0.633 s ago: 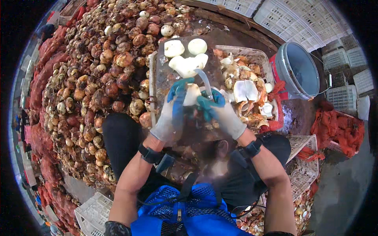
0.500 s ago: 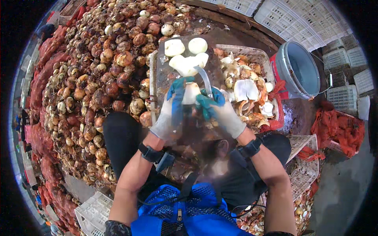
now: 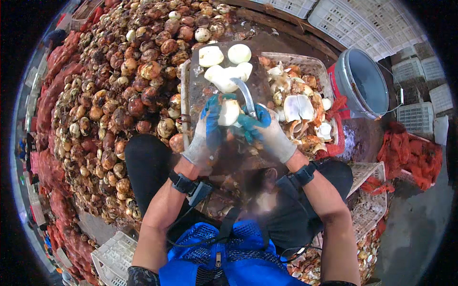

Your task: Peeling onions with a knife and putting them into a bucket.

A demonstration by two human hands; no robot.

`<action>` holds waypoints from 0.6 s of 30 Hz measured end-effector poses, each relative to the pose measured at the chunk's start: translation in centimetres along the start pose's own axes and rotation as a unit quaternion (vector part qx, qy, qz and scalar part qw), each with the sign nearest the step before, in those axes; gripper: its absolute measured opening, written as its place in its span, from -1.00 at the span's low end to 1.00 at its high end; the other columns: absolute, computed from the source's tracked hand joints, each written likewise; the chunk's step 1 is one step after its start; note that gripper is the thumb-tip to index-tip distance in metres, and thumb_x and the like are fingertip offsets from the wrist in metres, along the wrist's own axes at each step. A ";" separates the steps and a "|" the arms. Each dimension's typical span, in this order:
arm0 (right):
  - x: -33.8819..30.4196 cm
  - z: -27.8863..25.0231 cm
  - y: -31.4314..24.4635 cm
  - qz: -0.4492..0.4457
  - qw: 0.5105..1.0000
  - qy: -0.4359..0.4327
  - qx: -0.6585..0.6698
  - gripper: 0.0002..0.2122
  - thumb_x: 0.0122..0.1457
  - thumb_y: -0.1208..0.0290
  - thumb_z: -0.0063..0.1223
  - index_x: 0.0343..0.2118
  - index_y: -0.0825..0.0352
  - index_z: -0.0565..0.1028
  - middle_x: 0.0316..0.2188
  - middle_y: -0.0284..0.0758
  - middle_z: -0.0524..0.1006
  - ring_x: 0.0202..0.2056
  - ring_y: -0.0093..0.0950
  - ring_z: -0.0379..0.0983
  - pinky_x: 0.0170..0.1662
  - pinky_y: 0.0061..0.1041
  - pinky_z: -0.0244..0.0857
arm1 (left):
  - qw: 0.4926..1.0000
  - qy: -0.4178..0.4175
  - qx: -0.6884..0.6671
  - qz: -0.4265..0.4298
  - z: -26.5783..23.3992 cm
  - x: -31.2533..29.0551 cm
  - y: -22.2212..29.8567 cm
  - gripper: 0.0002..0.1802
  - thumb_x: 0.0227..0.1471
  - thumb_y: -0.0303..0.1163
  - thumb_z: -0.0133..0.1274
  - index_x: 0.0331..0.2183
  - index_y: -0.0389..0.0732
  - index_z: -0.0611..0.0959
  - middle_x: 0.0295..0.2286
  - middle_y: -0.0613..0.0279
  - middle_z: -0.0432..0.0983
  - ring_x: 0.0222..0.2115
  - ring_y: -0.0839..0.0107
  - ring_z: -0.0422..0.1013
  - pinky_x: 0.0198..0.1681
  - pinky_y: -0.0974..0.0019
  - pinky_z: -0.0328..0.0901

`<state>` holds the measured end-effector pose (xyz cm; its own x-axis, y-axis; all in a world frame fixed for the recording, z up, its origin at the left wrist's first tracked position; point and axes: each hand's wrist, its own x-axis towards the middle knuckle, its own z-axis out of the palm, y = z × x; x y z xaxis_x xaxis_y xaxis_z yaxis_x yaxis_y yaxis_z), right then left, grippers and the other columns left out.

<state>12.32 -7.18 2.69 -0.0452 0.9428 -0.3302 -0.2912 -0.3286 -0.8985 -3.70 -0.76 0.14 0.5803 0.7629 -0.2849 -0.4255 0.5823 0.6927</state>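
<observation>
My left hand (image 3: 206, 132), in a grey and blue-green glove, is closed around a pale, partly peeled onion (image 3: 229, 112) over the dark board (image 3: 199, 93). In my right hand (image 3: 271, 132), gloved the same way, is a knife (image 3: 248, 99) with a curved blade. The blade points up and away, and its handle is hidden by the fingers. My right fingers are close to the onion's right side. Beyond my hands, several peeled white onions (image 3: 211, 56) lie at the far end of the board, some touching each other.
A large heap of unpeeled onions (image 3: 136, 107) covers the left. Right of the board stands a crate (image 3: 328, 76) of skins and scraps, with a grey bucket (image 3: 365, 83) past it. Red net sacks (image 3: 412, 159) and white crates (image 3: 367, 24) lie farther right and back.
The onion has turned slightly in my left hand and now looks rounder and more upright. My right hand and the knife have shifted only a little.
</observation>
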 end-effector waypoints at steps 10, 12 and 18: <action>1.1 -1.7 1.0 -0.063 0.996 0.069 0.009 -0.76 -0.09 0.45 0.29 -0.41 0.32 0.42 -0.50 -0.47 0.45 -0.48 -0.68 0.35 -0.46 -0.64 0.29 | 0.995 0.006 0.091 0.036 1.9 -0.6 0.0 -0.53 0.12 -0.07 -0.06 -0.02 -0.13 0.38 -0.23 0.32 0.43 -0.29 0.53 0.40 -0.33 0.44 0.35; 0.7 -2.6 0.2 -0.056 0.985 0.095 -0.132 -0.79 -0.06 0.42 0.26 -0.43 0.32 0.43 -0.50 -0.45 0.48 -0.50 -0.66 0.34 -0.44 -0.63 0.28 | 0.987 0.019 0.155 0.049 3.0 -0.6 -0.1 -0.51 0.13 -0.04 -0.08 0.00 -0.11 0.37 -0.20 0.31 0.42 -0.28 0.51 0.41 -0.32 0.42 0.38; -0.1 -0.3 -0.6 -0.195 0.961 0.056 -0.189 -0.81 -0.06 0.41 0.18 -0.43 0.34 0.42 -0.54 -0.33 0.48 -0.48 -0.57 0.37 -0.39 -0.52 0.29 | 0.941 0.113 0.269 0.170 1.2 0.7 -1.6 -0.34 -0.13 -0.44 0.24 0.01 -0.18 0.31 -0.16 0.24 0.37 -0.22 0.53 0.37 -0.19 0.40 0.35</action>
<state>12.75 -7.10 3.21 0.1055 0.9935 0.0427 0.1032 0.0318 -0.9942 -1.76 -1.54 -0.40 0.2857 0.9552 -0.0773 -0.1113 0.1132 0.9873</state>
